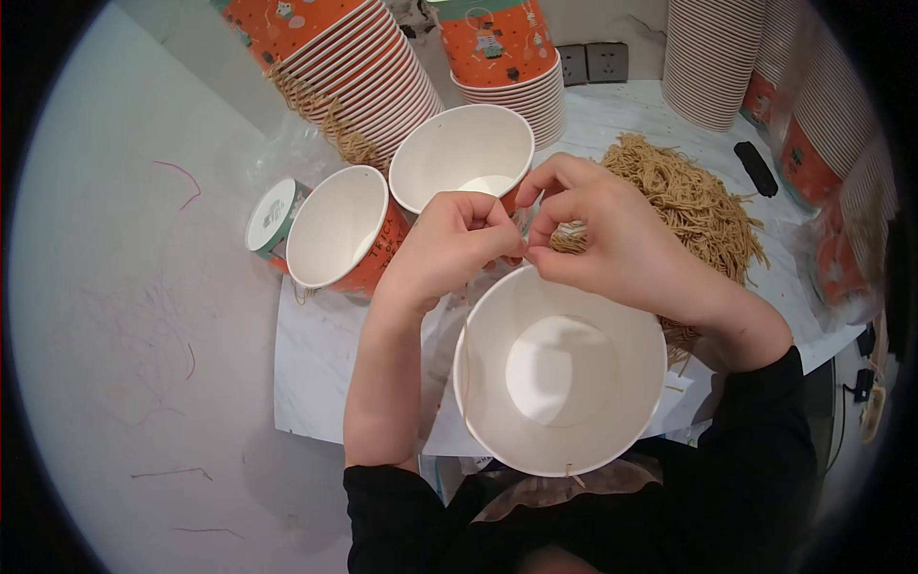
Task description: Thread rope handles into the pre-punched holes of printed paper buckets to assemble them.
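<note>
A large white-lined paper bucket (612,421) stands tilted in front of me, its open mouth toward me. At its far rim my left hand (449,244) and my right hand (607,239) meet, thumbs and fingertips pinched close together. A thin tan cord (466,359) hangs from under my left hand and runs down along the bucket's left side. A short tan cord end (576,478) sticks out at the near rim. What the right fingertips pinch is too small and too covered to make out.
Two open orange paper buckets, a left one (335,230) and a right one (459,158), lie tilted beyond my left hand. Tall stacks of buckets (363,77) rise behind them. A heap of tan cords (684,196) lies beyond my right hand, near a black object (755,169).
</note>
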`<state>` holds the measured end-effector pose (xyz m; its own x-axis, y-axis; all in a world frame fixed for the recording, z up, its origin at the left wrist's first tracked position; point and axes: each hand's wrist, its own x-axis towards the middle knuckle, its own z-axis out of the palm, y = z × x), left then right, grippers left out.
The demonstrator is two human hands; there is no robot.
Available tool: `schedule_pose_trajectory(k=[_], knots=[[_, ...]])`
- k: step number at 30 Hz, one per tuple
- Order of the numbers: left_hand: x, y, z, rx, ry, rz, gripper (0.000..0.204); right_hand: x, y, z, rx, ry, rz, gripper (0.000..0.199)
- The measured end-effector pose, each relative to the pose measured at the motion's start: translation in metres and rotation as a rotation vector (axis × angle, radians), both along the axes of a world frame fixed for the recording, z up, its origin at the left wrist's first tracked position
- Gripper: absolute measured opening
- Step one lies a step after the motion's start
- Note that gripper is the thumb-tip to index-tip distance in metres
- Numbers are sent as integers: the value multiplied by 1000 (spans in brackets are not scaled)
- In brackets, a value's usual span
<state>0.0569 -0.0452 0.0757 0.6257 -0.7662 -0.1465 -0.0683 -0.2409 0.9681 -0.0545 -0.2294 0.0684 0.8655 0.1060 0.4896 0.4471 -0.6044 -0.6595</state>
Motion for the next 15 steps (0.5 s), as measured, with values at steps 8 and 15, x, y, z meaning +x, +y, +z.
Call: schedule_pose_trajectory(k=[8, 15], knots=[[1, 9, 14, 61, 47, -81, 14, -6, 2, 4, -37, -78, -16, 11], [-7, 23, 33, 59, 46, -67, 23, -6, 1, 5, 43, -1, -7, 11]])
